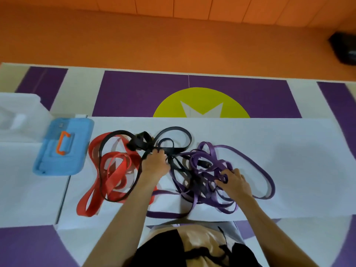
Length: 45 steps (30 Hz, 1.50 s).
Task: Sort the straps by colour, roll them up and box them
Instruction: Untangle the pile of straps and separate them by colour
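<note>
A tangle of straps lies on the white table [289,151]. Red straps [117,170] lie at the left, black straps [173,132] loop across the middle and over the red ones, and purple straps [212,157] pile up at the right. My left hand [155,164] grips the black straps where they bunch in the middle. My right hand [235,182] has its fingers curled into the purple pile, holding purple strap loops. A blue box lid [61,149] with an orange handle lies at the table's left end.
A white container [19,116] stands at the far left behind the blue lid. Beyond the table is a purple, white and yellow floor mat [200,99], then orange floor. A dark object [344,47] sits at the far right.
</note>
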Motion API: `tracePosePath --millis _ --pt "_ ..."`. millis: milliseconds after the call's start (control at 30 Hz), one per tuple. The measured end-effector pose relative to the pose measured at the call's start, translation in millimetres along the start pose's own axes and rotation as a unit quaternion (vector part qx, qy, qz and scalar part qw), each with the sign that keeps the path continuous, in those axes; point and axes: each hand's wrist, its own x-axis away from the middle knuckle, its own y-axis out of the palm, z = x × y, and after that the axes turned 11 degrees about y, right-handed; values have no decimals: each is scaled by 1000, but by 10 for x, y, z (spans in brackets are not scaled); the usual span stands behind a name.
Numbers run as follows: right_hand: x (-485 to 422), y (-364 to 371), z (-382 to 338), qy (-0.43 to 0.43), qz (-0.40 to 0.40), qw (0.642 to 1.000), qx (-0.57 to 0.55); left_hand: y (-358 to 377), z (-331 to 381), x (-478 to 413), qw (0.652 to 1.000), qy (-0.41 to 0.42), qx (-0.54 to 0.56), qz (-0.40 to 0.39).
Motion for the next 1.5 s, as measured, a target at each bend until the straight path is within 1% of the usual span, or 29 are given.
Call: tracePosePath --millis 67,100,133,200,233,267,300,367,400,533,633,700,767,800,900,933,1000,1133,1200,1267,1300,1400,1433,1467,1500 --pt "6 24 6 0 -3 1000 -2 238 55 23 1000 5 -17 -18" --pt "7 36 11 0 -4 1000 -3 303 86 35 1000 18 -23 -10" --pt "9 51 19 -1 -4 1000 -4 350 114 34 998 47 -28 7" --pt "25 82 30 -4 -6 1000 -7 442 195 11 988 147 -26 36" --pt "36 107 37 -7 -7 1000 -9 493 247 -2 980 196 -26 27" --pt "45 134 44 -10 -5 1000 -11 545 298 -25 973 229 -33 1" --pt "53 160 53 -12 -2 1000 -14 598 354 -56 968 241 -53 -37" --pt "62 202 67 -17 6 1000 -16 719 444 -122 962 221 -123 -98" --pt "64 216 74 -19 5 1000 -15 778 469 -139 961 208 -150 -104" --pt "65 251 130 -21 -3 1000 -8 948 400 -175 963 162 -199 -85" --pt "21 289 209 -23 -1 1000 -13 960 314 -195 969 148 -185 -73" --pt "-12 309 244 -21 4 1000 -8 878 284 -150 979 166 -116 -28" --pt "-23 318 240 -16 11 1000 8 711 266 -51 984 169 26 53" --pt "-22 318 229 -13 15 1000 17 596 255 3 979 152 102 88" --pt "-16 341 214 2 34 999 34 231 210 156 942 100 266 177" --pt "-13 352 228 9 42 998 37 112 202 206 925 87 304 208" --pt "-24 379 240 16 53 998 44 -130 152 280 899 69 344 260" --pt "-53 361 207 33 62 996 46 -484 -22 358 875 71 339 339" --pt "-69 348 200 45 77 995 42 -590 -132 376 870 51 334 360" --pt "-78 345 188 43 86 994 44 -589 -328 338 882 10 308 357" --pt "-84 346 177 41 84 995 43 -548 -457 306 893 -13 292 343" --pt "-92 327 105 37 79 996 19 -413 -762 281 939 -64 220 257" --pt "-89 327 77 30 84 996 10 -353 -840 290 948 -80 196 237" --pt "-84 333 48 17 93 996 -1 -302 -876 319 949 -91 185 238" --pt "-83 346 22 -2 107 994 -12 -250 -873 352 945 -93 175 259"
